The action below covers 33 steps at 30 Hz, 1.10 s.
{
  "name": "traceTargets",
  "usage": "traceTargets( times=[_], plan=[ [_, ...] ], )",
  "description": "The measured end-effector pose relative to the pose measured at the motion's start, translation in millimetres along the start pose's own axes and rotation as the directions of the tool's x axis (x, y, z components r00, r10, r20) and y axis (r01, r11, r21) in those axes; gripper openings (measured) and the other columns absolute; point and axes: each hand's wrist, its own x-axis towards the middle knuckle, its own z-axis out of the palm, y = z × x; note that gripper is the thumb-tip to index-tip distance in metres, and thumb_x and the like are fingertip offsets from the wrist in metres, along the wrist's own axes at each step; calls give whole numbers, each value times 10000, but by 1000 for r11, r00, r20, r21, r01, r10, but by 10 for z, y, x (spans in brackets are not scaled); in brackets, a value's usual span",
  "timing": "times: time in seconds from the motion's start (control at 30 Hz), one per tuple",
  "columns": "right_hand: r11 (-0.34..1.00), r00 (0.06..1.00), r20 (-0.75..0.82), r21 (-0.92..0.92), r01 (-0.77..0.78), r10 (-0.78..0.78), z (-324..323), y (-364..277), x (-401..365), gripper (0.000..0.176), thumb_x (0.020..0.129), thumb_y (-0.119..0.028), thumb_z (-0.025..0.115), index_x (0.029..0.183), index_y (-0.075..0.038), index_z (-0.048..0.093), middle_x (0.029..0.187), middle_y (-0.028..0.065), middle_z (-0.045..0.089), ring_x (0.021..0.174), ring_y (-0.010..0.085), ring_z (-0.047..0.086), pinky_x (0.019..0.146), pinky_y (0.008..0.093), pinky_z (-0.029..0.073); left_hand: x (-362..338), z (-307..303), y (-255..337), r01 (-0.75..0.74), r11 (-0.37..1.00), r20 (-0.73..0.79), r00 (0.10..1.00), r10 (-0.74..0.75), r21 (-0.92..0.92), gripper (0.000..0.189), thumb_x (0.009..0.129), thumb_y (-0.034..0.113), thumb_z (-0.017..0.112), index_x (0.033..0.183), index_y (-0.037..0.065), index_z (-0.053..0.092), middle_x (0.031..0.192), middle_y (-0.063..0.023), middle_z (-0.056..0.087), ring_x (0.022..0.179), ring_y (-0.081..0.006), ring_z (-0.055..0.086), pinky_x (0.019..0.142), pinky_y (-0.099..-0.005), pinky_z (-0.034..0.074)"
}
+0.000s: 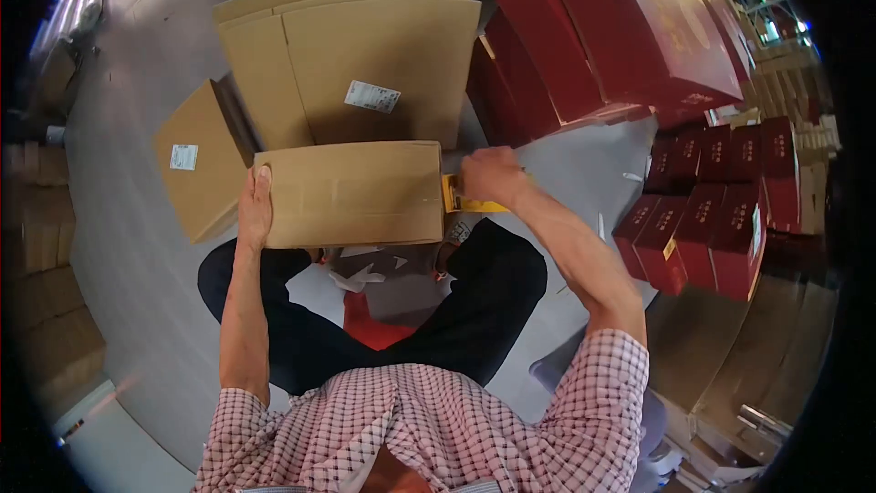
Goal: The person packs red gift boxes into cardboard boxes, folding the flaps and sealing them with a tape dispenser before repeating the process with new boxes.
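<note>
On the left, a folded carton (196,160) is lying flat on the floor (137,246). The left hand (255,210) is resting flat against the left end of the cardboard box (351,194), fingers together, steadying it. The box is sitting across the person's knees, near the middle of the view, with flattened cartons (383,55) stacked just beyond it. It is plain brown, and its top is lying shut and level. The flaps seem already folded down, so the closing looks well along, but I cannot tell whether any tape is on the seam. At the right end, the right hand (488,175) is curled shut around a yellow tool (465,201) touching the box edge. Red boxes (703,219) are standing farther right.
</note>
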Motion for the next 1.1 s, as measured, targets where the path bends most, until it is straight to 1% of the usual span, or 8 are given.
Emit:
traceTargets(
  times=[0.3, 0.43, 0.63, 0.77, 0.83, 0.93, 1.0, 1.1],
  plan=[
    [764, 905, 161, 491, -420, 394, 2648, 1055, 82, 591, 891, -426, 721, 1319, -27, 642, 1169, 179, 750, 1112, 363, 721, 945, 480, 568, 51, -40, -115, 16, 997, 124, 992, -7, -72, 682, 1102, 510, 483, 1510, -36, 455, 1477, -124, 539, 1344, -239, 494, 1173, -369, 357],
    [401, 691, 178, 702, -588, 701, 3960, 589, -460, 630, 918, -450, 707, 1283, 46, 574, 1132, 224, 744, 1087, 411, 709, 906, 520, 566, 4, -30, 11, 158, 986, 72, 986, -154, -52, 710, 1096, 543, 475, 1527, -21, 447, 1485, -130, 534, 1350, -228, 490, 1160, -366, 380],
    [251, 624, 395, 672, -697, 674, 4691, -75, -543, 567, 987, -482, 605, 1238, 26, 594, 1083, 259, 729, 973, 455, 702, 827, 558, 555, -38, -1, 133, 128, 991, 60, 990, -131, 46, 755, 1091, 575, 453, 1553, -21, 421, 1507, -149, 521, 1368, -253, 484, 1169, -368, 373],
    [340, 641, 222, 697, -631, 735, 4416, 331, -440, 549, 1032, -503, 537, 1208, 13, 606, 1050, 282, 718, 898, 484, 697, 774, 583, 548, 20, -49, 15, 126, 992, 83, 988, -128, 31, 727, 1096, 570, 446, 1537, -8, 448, 1496, -143, 530, 1355, -244, 494, 1167, -364, 375],
    [400, 616, -137, 861, -313, 776, 3510, 927, -369, 646, 1059, -554, 473, 1252, 50, 595, 1061, 337, 694, 896, 551, 667, 749, 610, 527, 37, -102, -95, 133, 991, 103, 986, -129, -25, 710, 1097, 569, 442, 1522, 1, 468, 1484, -137, 541, 1339, -236, 509, 1161, -360, 381],
    [266, 697, -311, 948, 175, 646, 1620, 993, -295, 790, 1075, -596, 446, 1559, 27, 407, 1501, 267, 546, 1399, 351, 532, 1127, 424, 431, 13, -58, 8, 133, 982, 182, 977, -108, -134, 712, 1083, 603, 444, 1486, 20, 504, 1439, -119, 580, 1314, -229, 555, 1117, -375, 444],
    [-98, 834, -310, 914, 394, 457, 1080, 509, 66, 860, 1073, -641, 415, 1619, 15, 307, 1624, 152, 426, 1491, 253, 396, 1217, 352, 302, 56, -126, -2, 396, 876, 240, 911, -336, -276, 732, 1074, 628, 433, 1495, 32, 501, 1448, -125, 580, 1316, -240, 571, 1092, -400, 483],
    [-446, 963, -136, 865, 230, 232, 672, -474, 458, 906, 1066, -703, 317, 1645, -9, 253, 1657, 108, 353, 1517, 232, 325, 1225, 356, 289, 81, -148, -50, 583, 605, 436, 810, -391, -542, 738, 1080, 637, 385, 1519, 54, 493, 1476, -138, 577, 1315, -271, 592, 1058, -445, 523]
  ],
)
